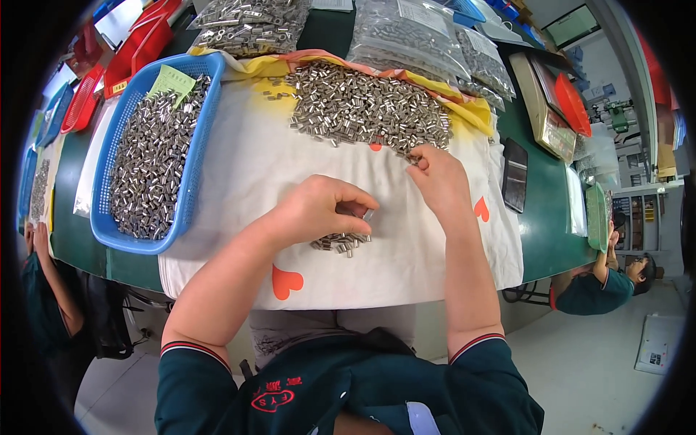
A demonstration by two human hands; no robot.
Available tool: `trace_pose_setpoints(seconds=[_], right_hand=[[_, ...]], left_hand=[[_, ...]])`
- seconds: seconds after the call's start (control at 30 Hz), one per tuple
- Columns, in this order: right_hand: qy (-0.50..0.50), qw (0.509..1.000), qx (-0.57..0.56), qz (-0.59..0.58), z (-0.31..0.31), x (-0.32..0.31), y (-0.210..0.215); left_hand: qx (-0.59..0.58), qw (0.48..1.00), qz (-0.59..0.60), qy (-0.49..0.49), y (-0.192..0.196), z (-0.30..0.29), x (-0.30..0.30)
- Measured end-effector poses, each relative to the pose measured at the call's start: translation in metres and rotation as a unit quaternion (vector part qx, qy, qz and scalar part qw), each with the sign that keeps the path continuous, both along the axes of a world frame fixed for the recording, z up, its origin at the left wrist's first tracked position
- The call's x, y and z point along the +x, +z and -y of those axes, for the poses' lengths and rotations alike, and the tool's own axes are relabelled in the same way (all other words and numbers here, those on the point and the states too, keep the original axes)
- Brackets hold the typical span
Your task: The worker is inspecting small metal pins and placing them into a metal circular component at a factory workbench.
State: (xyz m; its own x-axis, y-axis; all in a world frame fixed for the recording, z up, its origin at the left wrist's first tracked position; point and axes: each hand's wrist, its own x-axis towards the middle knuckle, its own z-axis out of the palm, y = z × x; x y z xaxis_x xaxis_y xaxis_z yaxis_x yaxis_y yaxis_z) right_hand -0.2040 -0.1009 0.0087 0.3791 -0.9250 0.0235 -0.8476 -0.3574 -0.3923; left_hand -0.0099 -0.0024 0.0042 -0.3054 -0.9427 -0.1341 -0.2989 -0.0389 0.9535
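A large heap of short, shiny metal tubes [370, 105] lies on a white cloth [246, 159] with red hearts. At the heap's near right edge, my right hand [441, 181] is closed in a pinch, with small metal tubes at its fingertips. My left hand [312, 209] is curled left of the cloth's middle, a metal tube showing between thumb and fingers; its palm is hidden. Just below those fingers sits a small pile of tubes [341, 243]. To the left stands a blue plastic basket [104, 196] filled with similar tubes and a yellow-green paper slip [172, 83].
Clear bags of metal parts [406, 36] line the back, behind a rolled yellow-orange cloth edge [471, 114]. A dark phone [515, 175] lies on the green table [544, 250] at right. Red bins [138, 51] stand far left. Other people work at both sides.
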Motion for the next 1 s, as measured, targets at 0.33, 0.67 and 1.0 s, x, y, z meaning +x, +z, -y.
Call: trace_pose_setpoints(seconds=[0.33,0.67,1.0], right_hand=[[0.050,0.997,-0.052,0.007,0.010,0.043,-0.008],[0.139,0.837,0.244,0.469,-0.024,0.028,0.004],[0.174,0.936,0.049,0.302,-0.043,0.038,0.016]], left_hand=[[0.031,0.997,-0.045,-0.046,0.001,-0.005,0.009],[0.102,0.924,-0.340,0.140,-0.013,0.005,0.011],[0.085,0.931,-0.323,0.150,-0.016,0.005,0.012]])
